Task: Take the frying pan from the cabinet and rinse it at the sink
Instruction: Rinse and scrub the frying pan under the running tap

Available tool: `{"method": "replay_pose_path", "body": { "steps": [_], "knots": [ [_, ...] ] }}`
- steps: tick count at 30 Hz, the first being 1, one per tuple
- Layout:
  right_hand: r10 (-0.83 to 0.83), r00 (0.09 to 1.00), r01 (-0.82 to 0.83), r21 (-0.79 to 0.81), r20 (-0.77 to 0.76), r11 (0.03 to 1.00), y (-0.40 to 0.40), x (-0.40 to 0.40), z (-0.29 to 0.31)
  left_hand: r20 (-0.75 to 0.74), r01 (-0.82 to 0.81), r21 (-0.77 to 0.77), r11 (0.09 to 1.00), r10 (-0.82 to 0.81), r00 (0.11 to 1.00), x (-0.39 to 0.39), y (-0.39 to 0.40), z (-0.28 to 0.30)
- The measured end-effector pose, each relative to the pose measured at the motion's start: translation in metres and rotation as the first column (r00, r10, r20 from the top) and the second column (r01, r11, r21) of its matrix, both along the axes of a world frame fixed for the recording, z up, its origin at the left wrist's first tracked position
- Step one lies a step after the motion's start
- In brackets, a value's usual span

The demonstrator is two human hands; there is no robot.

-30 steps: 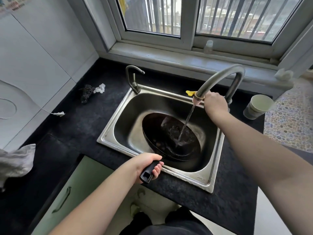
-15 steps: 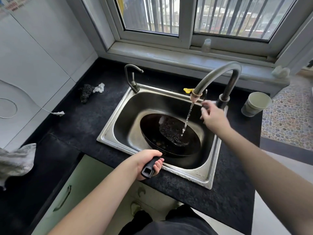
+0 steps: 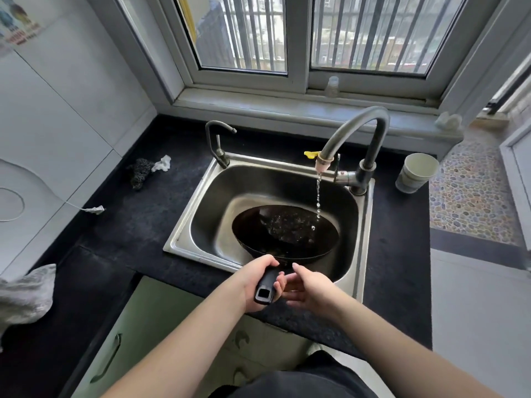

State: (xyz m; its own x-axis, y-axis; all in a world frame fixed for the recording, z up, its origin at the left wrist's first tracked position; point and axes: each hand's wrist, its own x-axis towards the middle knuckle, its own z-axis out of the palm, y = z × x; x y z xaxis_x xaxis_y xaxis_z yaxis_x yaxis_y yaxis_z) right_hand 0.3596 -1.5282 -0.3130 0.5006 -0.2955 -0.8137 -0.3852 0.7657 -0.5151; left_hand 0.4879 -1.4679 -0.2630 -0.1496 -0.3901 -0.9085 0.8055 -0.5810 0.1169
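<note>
A black frying pan [image 3: 284, 231] lies inside the steel sink [image 3: 186, 234], with a pool of water in its bowl. My left hand [image 3: 258, 278] is closed around the pan's black handle [image 3: 265, 288] over the sink's front rim. Just right of the handle, my right hand [image 3: 309, 288] has its fingers spread and holds nothing; whether it touches the handle I cannot tell. The grey curved faucet [image 3: 356, 124] lets only a thin broken trickle fall onto the pan's far right side.
A smaller tap [image 3: 218, 142] stands at the sink's back left corner. A paper cup [image 3: 416, 172] sits on the black counter to the right. A dark scrubber [image 3: 140, 172] and a grey cloth [image 3: 26, 294] lie to the left. Below the counter is a green cabinet door [image 3: 129, 340].
My right hand left the faucet and came down beside the pan handle. The water stream thinned to a trickle. My left hand kept its hold on the handle.
</note>
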Motion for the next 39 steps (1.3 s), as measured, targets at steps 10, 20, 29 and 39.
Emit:
{"method": "replay_pose_path", "body": {
  "steps": [10,20,29,39],
  "knots": [
    [-0.325,0.946,0.313,0.326,-0.019,0.892,0.055,0.046,0.012,0.134,0.218,-0.048,0.975,-0.21,0.968,0.01,0.041,-0.015],
    [-0.275,0.954,0.291,0.154,-0.121,0.944,0.085,0.078,0.019,0.257,0.141,-0.189,0.972,-0.09,0.962,0.02,0.075,-0.022],
    [-0.257,0.964,0.254,-0.06,-0.067,0.965,0.113,0.092,0.035,0.168,0.156,-0.355,0.922,-0.101,0.981,0.041,0.11,-0.008],
    [-0.189,0.98,0.18,-0.148,-0.053,0.973,0.129,0.087,0.031,0.295,0.191,-0.436,0.879,-0.061,0.954,0.031,0.131,-0.02]
  ]
}}
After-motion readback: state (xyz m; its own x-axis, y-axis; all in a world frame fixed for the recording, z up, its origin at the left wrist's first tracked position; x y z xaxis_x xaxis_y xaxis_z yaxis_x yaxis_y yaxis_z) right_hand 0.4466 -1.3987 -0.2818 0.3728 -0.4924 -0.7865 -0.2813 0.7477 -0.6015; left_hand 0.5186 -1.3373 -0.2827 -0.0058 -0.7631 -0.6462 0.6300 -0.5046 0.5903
